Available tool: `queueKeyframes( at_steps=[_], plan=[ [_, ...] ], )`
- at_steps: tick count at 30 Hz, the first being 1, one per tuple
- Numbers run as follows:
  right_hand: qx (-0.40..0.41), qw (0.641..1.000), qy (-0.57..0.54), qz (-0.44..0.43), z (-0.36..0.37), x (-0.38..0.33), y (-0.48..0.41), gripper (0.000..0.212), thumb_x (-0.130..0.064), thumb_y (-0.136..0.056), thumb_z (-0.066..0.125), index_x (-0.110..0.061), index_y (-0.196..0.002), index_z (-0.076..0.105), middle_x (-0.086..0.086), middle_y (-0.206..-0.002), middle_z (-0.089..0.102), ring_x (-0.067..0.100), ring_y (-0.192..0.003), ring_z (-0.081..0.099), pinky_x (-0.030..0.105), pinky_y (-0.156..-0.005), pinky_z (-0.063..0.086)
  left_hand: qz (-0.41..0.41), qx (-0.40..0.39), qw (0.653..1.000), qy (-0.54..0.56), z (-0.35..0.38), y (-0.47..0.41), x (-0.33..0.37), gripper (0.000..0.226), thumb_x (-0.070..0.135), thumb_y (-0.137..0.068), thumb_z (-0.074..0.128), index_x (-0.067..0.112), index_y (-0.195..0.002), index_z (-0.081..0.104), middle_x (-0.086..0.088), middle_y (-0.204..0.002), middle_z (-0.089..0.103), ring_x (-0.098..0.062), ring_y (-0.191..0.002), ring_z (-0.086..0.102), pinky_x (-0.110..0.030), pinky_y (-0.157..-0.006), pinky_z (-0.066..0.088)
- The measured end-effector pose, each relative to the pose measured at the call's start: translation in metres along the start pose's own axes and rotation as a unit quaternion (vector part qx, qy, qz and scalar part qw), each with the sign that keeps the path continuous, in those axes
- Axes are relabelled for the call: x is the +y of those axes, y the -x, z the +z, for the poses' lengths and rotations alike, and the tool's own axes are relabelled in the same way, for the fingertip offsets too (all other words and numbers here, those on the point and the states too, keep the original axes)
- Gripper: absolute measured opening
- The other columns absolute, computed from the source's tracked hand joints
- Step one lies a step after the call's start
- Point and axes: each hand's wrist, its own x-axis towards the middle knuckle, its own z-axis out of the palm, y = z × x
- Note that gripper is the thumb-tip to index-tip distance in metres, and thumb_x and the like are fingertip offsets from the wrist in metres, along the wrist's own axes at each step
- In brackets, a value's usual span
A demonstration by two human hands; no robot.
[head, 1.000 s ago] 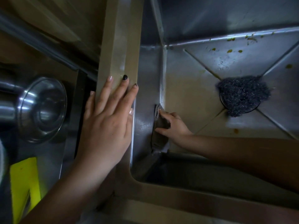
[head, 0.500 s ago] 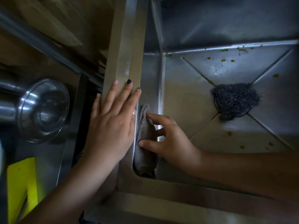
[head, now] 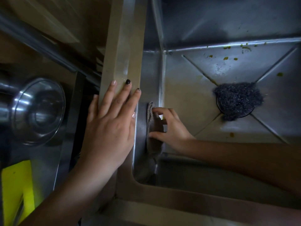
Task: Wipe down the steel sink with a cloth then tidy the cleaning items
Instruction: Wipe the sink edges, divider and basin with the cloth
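- Steel sink (head: pixel 187 88) fills the right of the frame, scouring pad (head: pixel 238 101) over its drain.
- Left hand (head: pixel 110 128), fingers spread, lies flat on the rim.
- Right hand (head: pixel 171 128) presses a grey cloth (head: pixel 153 144) against the sink's left wall, fingers spread.

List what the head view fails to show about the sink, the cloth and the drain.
- Drain: covered by the steel scrubber.
- Cloth: partly behind the right hand; lower end lost in shadow.
- Sink: right side cut off by the frame edge; near wall too dark.
- Rim under the left hand: hidden.
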Motion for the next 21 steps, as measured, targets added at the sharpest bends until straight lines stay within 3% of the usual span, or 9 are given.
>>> queueKeyframes(
  at_steps=[3, 6, 12, 18, 21],
  plan=[
    [-0.022, 0.997, 0.067, 0.044, 0.000, 0.023, -0.018, 0.071, -0.013, -0.072, 0.078, -0.017, -0.133, 0.041, 0.009, -0.129, 0.037, 0.024, -0.117, 0.048, 0.020, -0.100, 0.032, -0.003, 0.003, 1.000, 0.001, 0.000, 0.000, 0.000, 0.049, 0.024, -0.090, 0.031, 0.018, -0.137, 0.041, -0.003, -0.146, 0.040, -0.023, -0.139, 0.024, -0.052, -0.107, 0.024],
    [-0.023, 0.993, 0.092, 0.065, 0.002, 0.035, -0.026, 0.073, -0.014, -0.071, 0.078, -0.015, -0.133, 0.040, 0.011, -0.130, 0.036, 0.027, -0.114, 0.049, 0.023, -0.098, 0.034, -0.005, 0.001, 1.000, 0.004, 0.000, 0.000, 0.000, 0.049, 0.024, -0.090, 0.031, 0.019, -0.138, 0.040, -0.002, -0.146, 0.039, -0.023, -0.140, 0.023, -0.052, -0.108, 0.023],
    [-0.021, 0.995, 0.040, 0.084, 0.002, 0.035, -0.023, 0.068, -0.021, -0.068, 0.082, -0.021, -0.125, 0.046, 0.005, -0.128, 0.042, 0.014, -0.105, 0.049, 0.036, -0.100, 0.045, -0.005, 0.005, 1.000, 0.004, 0.000, 0.001, 0.000, 0.049, 0.024, -0.090, 0.031, 0.018, -0.138, 0.041, -0.002, -0.146, 0.040, -0.023, -0.140, 0.023, -0.052, -0.108, 0.023],
    [-0.021, 0.997, -0.064, 0.032, 0.001, -0.004, 0.011, 0.057, -0.016, -0.065, 0.083, -0.038, -0.103, 0.047, 0.002, -0.123, 0.048, 0.014, -0.094, 0.060, 0.025, -0.083, 0.052, -0.003, 0.008, 1.000, 0.001, 0.000, 0.000, 0.001, 0.048, 0.023, -0.090, 0.032, 0.019, -0.138, 0.041, -0.003, -0.145, 0.041, -0.025, -0.139, 0.026, -0.053, -0.107, 0.025],
    [-0.003, 0.994, -0.108, -0.037, -0.001, -0.026, 0.025, 0.059, -0.014, -0.063, 0.084, -0.041, -0.099, 0.048, 0.002, -0.118, 0.047, 0.010, -0.091, 0.059, 0.019, -0.083, 0.049, -0.002, 0.003, 1.000, 0.001, 0.001, 0.000, 0.000, 0.050, 0.024, -0.090, 0.031, 0.019, -0.138, 0.040, -0.004, -0.146, 0.040, -0.025, -0.140, 0.024, -0.053, -0.108, 0.023]
  ],
)
